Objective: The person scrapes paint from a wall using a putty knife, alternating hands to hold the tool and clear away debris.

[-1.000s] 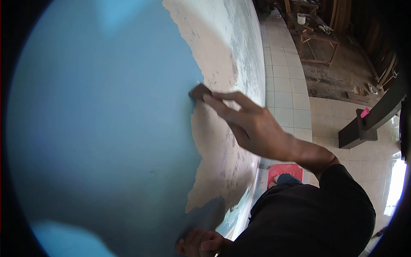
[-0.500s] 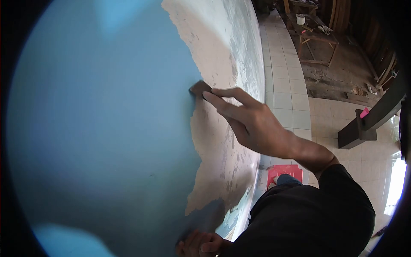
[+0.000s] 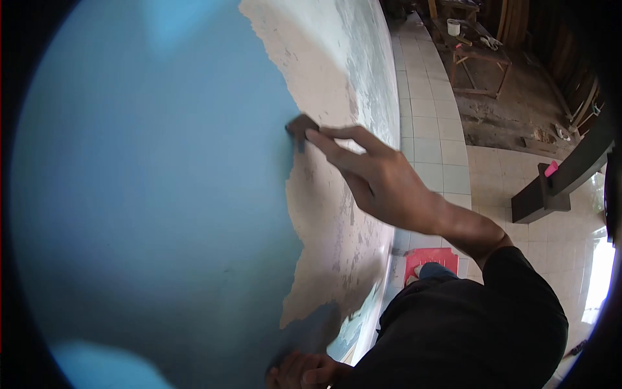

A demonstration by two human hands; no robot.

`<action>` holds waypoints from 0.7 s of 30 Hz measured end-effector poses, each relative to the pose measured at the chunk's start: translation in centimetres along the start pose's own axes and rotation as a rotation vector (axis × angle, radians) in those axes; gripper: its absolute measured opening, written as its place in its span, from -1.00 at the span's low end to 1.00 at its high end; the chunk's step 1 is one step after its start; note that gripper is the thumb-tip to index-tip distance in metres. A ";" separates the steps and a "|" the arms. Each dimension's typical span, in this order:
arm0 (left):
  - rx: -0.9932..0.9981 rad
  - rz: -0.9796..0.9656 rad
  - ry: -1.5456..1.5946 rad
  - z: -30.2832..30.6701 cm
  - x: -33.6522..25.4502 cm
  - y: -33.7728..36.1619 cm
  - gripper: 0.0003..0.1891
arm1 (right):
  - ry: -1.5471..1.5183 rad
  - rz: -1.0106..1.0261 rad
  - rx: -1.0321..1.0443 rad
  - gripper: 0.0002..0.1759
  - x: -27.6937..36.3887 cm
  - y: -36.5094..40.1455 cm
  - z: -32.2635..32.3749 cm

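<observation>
A small dark flat scraper (image 3: 302, 125) is pinched between the fingertips of my right hand (image 3: 395, 185). Its edge lies against the wall (image 3: 162, 168), right where blue paint meets a bare pinkish patch (image 3: 321, 194) with a ragged border. Low in the view, my left hand (image 3: 303, 371) is close to the wall's surface with its fingers curled in. Shadow and the frame's bottom edge hide what those fingers hold, if anything.
Below me is a red plastic stool (image 3: 447, 259) with a foot on it. Pale tiles (image 3: 427, 152) run along the wall. Behind stand a wooden table (image 3: 483, 52) bearing a white tub (image 3: 453, 27), and a dark post base (image 3: 534, 201) with a pink cup (image 3: 551, 169).
My right hand and the scraper have shifted slightly upward in the view along the paint border. My left hand stays in nearly the same place.
</observation>
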State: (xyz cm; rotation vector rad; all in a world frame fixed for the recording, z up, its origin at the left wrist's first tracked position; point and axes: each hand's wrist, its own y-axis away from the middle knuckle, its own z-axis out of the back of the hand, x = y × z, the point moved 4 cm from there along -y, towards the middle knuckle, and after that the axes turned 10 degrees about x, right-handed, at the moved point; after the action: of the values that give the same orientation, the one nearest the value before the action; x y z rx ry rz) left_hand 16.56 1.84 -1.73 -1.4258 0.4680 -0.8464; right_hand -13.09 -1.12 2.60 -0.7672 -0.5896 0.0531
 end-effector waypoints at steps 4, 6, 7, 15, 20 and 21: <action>-0.006 -0.011 0.028 -0.2 0.5 0.3 -0.51 | -0.029 -0.017 0.049 -0.35 1.1 0.7 0.2; -0.040 -0.053 0.035 -0.4 1.4 1.4 -0.50 | -0.062 -0.081 0.079 -0.33 0.8 0.3 0.3; -0.048 -0.074 0.038 -0.1 1.7 1.9 -0.50 | -0.069 -0.077 0.074 -0.33 0.7 0.4 0.2; -0.003 -0.032 0.035 0.1 0.4 0.0 -0.48 | -0.040 -0.058 -0.013 -0.37 -0.2 -0.5 0.3; 0.186 0.078 -0.144 0.8 0.4 0.8 -0.48 | -0.094 -0.057 0.090 -0.37 0.7 0.6 0.3; 0.134 0.031 -0.101 1.0 0.5 1.1 -0.48 | -0.070 -0.040 0.069 -0.38 0.6 0.7 0.2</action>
State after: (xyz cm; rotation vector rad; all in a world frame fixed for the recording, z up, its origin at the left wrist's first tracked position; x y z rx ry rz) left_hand 17.85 2.02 -2.58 -1.3278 0.3497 -0.7633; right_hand -12.52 -0.30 2.53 -0.6889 -0.6664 0.0637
